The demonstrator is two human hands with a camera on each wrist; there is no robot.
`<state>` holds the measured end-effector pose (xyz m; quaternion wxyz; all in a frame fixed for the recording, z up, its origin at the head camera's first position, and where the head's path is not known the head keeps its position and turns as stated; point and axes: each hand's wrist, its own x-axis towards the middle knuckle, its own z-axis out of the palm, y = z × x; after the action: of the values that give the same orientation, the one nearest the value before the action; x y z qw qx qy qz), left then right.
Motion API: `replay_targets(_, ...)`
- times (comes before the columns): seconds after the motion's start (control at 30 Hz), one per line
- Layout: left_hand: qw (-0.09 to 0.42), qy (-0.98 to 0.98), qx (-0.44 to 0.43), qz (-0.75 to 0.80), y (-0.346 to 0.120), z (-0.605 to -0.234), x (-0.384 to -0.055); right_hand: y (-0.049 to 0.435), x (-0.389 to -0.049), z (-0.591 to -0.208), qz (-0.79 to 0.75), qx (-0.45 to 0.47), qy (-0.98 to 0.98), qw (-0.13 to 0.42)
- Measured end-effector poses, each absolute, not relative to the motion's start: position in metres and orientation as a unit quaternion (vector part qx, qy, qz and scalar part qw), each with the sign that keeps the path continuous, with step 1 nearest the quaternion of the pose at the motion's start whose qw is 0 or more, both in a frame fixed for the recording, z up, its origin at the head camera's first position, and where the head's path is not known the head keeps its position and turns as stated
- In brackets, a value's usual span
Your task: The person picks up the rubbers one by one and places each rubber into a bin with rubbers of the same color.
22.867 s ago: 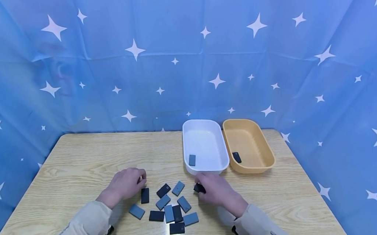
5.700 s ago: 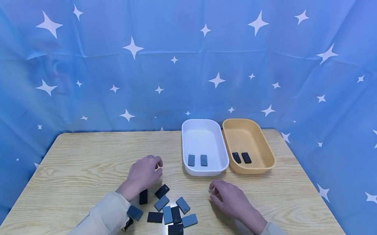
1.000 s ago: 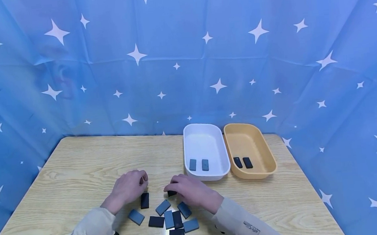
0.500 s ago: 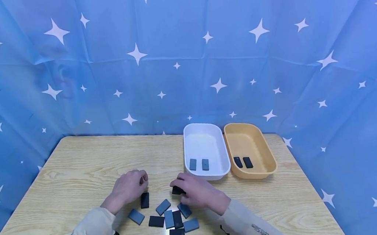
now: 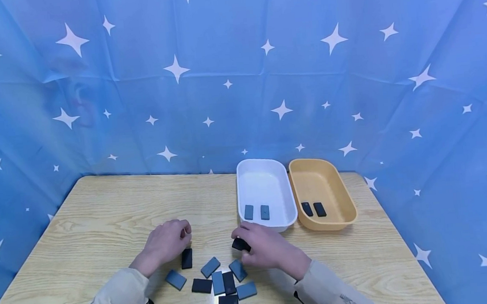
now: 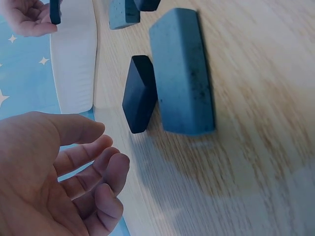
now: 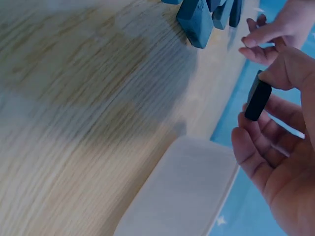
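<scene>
My right hand (image 5: pixel 270 249) pinches a small black rectangular block (image 5: pixel 240 244) between thumb and fingers, just in front of the white bin (image 5: pixel 268 226). The right wrist view shows the same black block (image 7: pixel 258 97) held on edge, raised over the table. My left hand (image 5: pixel 164 241) stays over the table's left-middle part, its fingers loosely curled with nothing in them. Near it lie another black block (image 5: pixel 186 258) and a blue-grey block (image 5: pixel 176 280). Several more blue-grey and black blocks, such as the flat black block (image 5: pixel 228 302), lie grouped between the two forearms.
Two blue-grey blocks (image 5: pixel 265 212) lie inside the white bin. To its right stands an orange bin (image 5: pixel 342 201) containing two black blocks (image 5: pixel 319 209). A blue curtain (image 5: pixel 203 79) with white stars hangs behind the wooden table (image 5: pixel 122 199).
Over the last second my right hand has lifted a black block from the group's far side and moved right with it. Earlier, each bin gained one block. The left hand has lately kept still.
</scene>
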<state>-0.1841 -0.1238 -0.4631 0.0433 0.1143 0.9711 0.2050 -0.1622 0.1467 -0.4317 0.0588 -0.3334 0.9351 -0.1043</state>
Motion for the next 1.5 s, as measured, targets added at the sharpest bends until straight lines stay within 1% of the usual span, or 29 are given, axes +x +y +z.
replay_targets(0.5,0.042,0.970,0.118,0.210,-0.126,-0.461,-0.184,0.180,-0.162,-0.409,-0.096,-0.299,0.949,-0.001)
replay_targets(0.67,0.042,0.969,0.119,0.211,-0.126,-0.460,-0.184,0.191,-0.168,-0.399,-0.089,-0.292,0.952,-0.016)
replay_targets(0.93,0.047,0.969,0.118,0.212,-0.126,-0.461,-0.185,0.215,-0.188,-0.387,-0.093,-0.257,0.961,-0.040)
replay_targets(1.17,0.050,0.969,0.117,0.214,-0.127,-0.458,-0.183,0.240,-0.195,-0.382,-0.105,-0.213,0.970,-0.044)
replay_targets(1.33,0.052,0.969,0.118,0.212,-0.128,-0.458,-0.182,0.262,-0.200,-0.387,-0.100,-0.193,0.975,-0.047)
replay_targets(1.43,0.052,0.968,0.119,0.213,-0.128,-0.460,-0.183,0.279,-0.205,-0.391,-0.100,-0.179,0.978,-0.042)
replay_targets(1.5,0.051,0.968,0.119,0.213,-0.128,-0.461,-0.183,0.292,-0.208,-0.392,-0.106,-0.164,0.980,-0.028)
